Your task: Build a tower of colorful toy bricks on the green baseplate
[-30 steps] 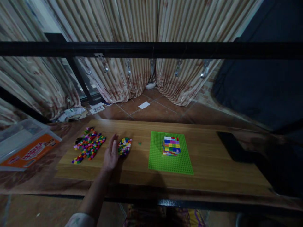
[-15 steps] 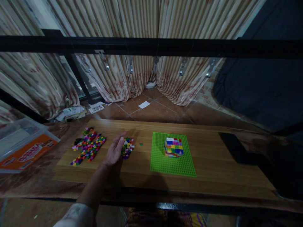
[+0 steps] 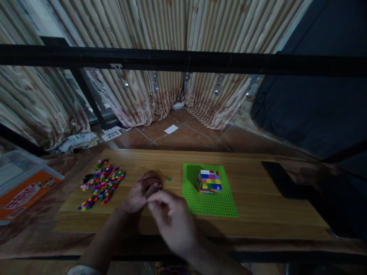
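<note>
My left hand point(image 3: 140, 194) rests over the table between the large brick pile and the green baseplate, its fingers curled inward. My right hand point(image 3: 174, 221) meets it from the right, thumb and index finger pinched together at the left fingertips. Whatever lies between the fingers is hidden, as is the smaller heap of bricks. Just beyond the hands is one small green brick point(image 3: 169, 179). On the green baseplate point(image 3: 210, 208) stands a block of multicoloured building bricks point(image 3: 210, 181), with a white, red and blue far edge.
A pile of loose coloured bricks point(image 3: 104, 183) spreads over the left of the wooden table point(image 3: 258, 217). A clear plastic box point(image 3: 28, 191) with an orange label stands at far left. Dark flat objects point(image 3: 283, 179) lie at the right. A black bar point(image 3: 183, 61) crosses beyond the table.
My right hand has come into view and joined my left. The left fingers have curled in from a stretched position, and the small heap is now covered. The view has shifted slightly.
</note>
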Tool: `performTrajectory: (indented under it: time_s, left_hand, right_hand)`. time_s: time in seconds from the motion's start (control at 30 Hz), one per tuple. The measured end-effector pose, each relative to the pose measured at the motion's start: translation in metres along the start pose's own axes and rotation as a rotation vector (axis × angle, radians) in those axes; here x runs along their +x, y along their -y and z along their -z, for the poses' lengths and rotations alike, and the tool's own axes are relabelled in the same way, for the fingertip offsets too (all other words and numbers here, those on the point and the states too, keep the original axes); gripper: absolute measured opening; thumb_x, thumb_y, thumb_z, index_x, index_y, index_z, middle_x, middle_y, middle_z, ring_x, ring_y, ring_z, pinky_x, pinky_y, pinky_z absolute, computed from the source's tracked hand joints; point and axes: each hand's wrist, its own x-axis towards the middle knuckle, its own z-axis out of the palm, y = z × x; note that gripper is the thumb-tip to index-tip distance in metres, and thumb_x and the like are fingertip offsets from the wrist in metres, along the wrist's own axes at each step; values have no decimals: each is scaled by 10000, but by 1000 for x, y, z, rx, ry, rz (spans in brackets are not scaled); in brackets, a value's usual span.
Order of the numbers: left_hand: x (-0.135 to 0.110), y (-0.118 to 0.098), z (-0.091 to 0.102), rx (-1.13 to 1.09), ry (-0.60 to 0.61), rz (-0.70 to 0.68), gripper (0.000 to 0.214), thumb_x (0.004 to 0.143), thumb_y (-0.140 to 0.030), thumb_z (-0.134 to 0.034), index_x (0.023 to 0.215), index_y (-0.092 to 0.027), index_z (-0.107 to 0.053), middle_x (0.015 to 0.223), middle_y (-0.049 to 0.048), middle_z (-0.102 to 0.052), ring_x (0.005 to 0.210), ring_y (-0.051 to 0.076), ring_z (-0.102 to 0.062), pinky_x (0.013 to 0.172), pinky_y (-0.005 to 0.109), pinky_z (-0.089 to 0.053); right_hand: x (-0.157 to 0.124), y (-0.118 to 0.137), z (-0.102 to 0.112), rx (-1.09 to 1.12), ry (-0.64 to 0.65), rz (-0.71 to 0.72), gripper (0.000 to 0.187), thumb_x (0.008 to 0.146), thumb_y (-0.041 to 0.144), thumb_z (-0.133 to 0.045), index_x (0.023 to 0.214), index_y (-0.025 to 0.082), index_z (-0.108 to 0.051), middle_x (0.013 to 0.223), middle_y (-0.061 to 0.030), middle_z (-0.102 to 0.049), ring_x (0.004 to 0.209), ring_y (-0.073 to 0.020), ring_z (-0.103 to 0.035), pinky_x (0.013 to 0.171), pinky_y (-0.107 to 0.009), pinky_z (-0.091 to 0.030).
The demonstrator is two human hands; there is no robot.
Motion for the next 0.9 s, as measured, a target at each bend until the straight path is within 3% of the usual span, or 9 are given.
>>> performTrajectory:
  time_s: [0.07,0.13,0.3,0.43,0.9]
  left_hand:
    - [-3,-1,0,5,-37,9,305,922,-386,-462,1038,-222,-691,1123,73,-666,1119,227,-570,1011,382,-433]
    - [-7,1,-1,-12,-112,43,315,918,-387,-469,1089,-218,-674,1174,76,-651,1161,233,-555,1031,387,-420]
    - [-25,6,-2,-118,-371,192,366,909,-424,-474,1140,-191,-636,1255,94,-608,1184,244,-551,1048,397,-411]
    - [-36,3,-3,-162,-485,297,388,876,-457,-525,1117,-176,-640,1223,98,-619,1152,249,-570,1007,377,-450]
    - [-33,4,-7,-38,-511,347,399,890,-472,-459,1063,-170,-653,1115,107,-671,1090,248,-601,976,404,-473]
  right_hand:
    - [45,-22,15,-197,-84,-70,191,930,227,-470,1034,216,-630,965,-37,-655,882,-157,-608,813,-308,-500]
    - [70,-44,23,-453,-141,-120,231,875,170,-508,1076,198,-619,1011,-67,-648,964,-196,-590,867,-330,-472]
    - [76,-76,16,-772,-40,-151,221,854,123,-497,1026,166,-628,1033,-103,-629,966,-210,-588,837,-308,-463]
    - [77,-80,13,-794,-4,-152,230,883,89,-430,916,168,-643,987,-99,-635,907,-181,-596,780,-274,-461]
    - [80,-83,20,-701,94,-88,176,878,207,-510,981,237,-650,1038,-38,-625,943,-162,-595,795,-256,-424]
